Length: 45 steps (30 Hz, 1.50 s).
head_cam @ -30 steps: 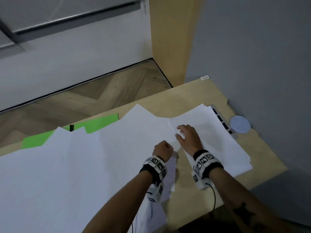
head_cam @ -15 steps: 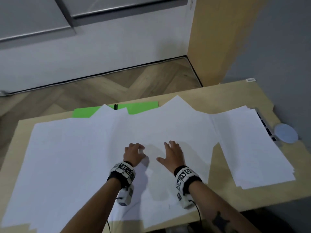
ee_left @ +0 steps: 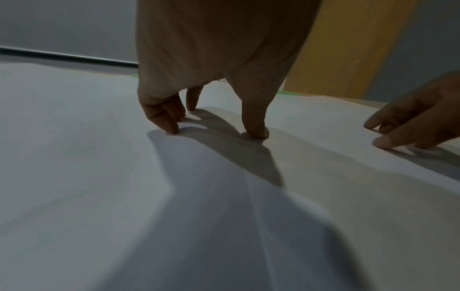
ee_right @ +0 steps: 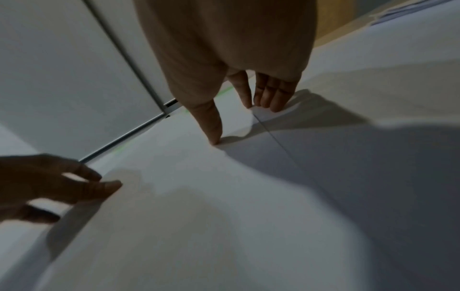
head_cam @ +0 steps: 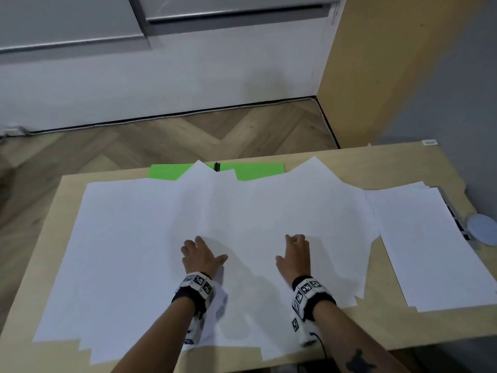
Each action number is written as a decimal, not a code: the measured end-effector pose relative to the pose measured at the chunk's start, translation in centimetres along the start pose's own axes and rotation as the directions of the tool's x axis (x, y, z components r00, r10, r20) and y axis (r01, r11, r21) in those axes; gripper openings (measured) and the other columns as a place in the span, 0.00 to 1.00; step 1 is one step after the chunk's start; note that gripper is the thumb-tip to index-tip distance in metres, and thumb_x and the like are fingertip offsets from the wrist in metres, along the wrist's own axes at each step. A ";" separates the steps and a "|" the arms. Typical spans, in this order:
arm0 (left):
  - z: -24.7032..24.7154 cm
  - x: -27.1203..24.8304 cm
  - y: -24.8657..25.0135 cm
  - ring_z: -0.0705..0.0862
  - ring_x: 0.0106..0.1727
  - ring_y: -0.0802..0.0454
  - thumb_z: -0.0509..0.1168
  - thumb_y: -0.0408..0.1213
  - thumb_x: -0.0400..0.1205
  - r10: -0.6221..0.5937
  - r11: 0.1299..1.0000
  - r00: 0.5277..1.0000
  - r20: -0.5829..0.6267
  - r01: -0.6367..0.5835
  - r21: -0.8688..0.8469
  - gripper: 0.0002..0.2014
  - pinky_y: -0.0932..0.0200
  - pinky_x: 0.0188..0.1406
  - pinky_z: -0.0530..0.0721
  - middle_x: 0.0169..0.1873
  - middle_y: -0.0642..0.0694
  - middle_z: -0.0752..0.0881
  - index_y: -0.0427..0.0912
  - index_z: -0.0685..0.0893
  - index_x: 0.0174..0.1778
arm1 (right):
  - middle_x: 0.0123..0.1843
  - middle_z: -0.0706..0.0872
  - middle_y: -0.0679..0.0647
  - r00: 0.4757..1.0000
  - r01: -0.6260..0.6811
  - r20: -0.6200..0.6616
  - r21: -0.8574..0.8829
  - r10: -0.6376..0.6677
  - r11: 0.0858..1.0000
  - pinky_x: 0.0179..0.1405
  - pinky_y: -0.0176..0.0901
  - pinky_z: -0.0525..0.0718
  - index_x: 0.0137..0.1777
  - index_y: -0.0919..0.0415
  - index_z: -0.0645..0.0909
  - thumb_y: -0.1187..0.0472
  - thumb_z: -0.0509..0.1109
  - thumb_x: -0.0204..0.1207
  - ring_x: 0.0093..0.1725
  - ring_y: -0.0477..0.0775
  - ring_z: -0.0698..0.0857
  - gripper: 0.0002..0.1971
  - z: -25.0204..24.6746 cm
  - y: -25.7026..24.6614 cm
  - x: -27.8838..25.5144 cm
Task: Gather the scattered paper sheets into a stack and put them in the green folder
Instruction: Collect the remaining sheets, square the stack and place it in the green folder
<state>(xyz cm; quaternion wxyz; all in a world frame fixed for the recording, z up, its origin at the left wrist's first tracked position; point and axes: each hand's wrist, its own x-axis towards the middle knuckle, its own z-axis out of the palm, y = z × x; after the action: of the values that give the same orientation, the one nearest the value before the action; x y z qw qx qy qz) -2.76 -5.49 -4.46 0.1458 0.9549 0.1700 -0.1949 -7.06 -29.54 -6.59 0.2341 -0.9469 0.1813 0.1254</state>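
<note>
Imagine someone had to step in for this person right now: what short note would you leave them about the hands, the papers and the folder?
Left hand: open, fingertips pressing on the loose sheets mid-table, gripping nothing.
Right hand: open, fingertips on the same spread, gripping nothing.
Green folder: at the far edge of the table, mostly covered by sheets.
Done: a rough pile lies on the right side.
Left: gather the wide spread into one stack, join it with the right pile, uncover the folder and put everything in it.

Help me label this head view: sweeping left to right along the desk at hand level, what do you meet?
Spread paper sheets → left hand → right hand → separate paper stack → round grey disc.
</note>
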 end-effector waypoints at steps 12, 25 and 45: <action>-0.5 0.7 -0.4 0.69 0.67 0.39 0.80 0.47 0.70 0.021 0.977 0.999 0.043 -0.012 -0.212 0.35 0.50 0.59 0.78 0.62 0.37 0.72 0.34 0.70 0.64 | 0.69 0.74 0.57 0.981 -0.190 0.002 0.167 0.193 0.967 0.71 0.55 0.77 0.72 0.60 0.76 0.59 0.80 0.67 0.70 0.62 0.72 0.32 1.5 -1.2 0.8; -0.4 0.4 -1.3 0.78 0.54 0.43 0.66 0.35 0.78 0.258 0.897 0.966 0.013 -0.234 -0.374 0.08 0.56 0.45 0.75 0.47 0.46 0.81 0.40 0.78 0.51 | 0.76 0.67 0.51 0.993 -0.102 -0.050 0.080 0.106 0.992 0.75 0.53 0.70 0.71 0.48 0.79 0.43 0.83 0.63 0.73 0.57 0.65 0.35 4.1 -4.1 -1.9; -10.1 3.8 -5.1 0.79 0.44 0.48 0.65 0.35 0.69 0.391 0.345 0.885 0.252 0.112 -0.932 0.11 0.60 0.44 0.78 0.42 0.41 0.80 0.34 0.80 0.45 | 0.57 0.92 0.66 0.953 -0.299 0.267 0.902 0.140 0.311 0.56 0.53 0.89 0.57 0.70 0.87 0.76 0.74 0.76 0.57 0.67 0.91 0.11 -0.5 -9.2 -1.4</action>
<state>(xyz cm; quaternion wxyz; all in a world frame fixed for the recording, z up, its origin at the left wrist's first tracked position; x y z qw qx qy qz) 1.87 3.59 1.78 0.7099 0.6430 0.1278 -0.2573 -4.54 -21.78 -2.04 0.7252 -0.5966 0.3303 0.0952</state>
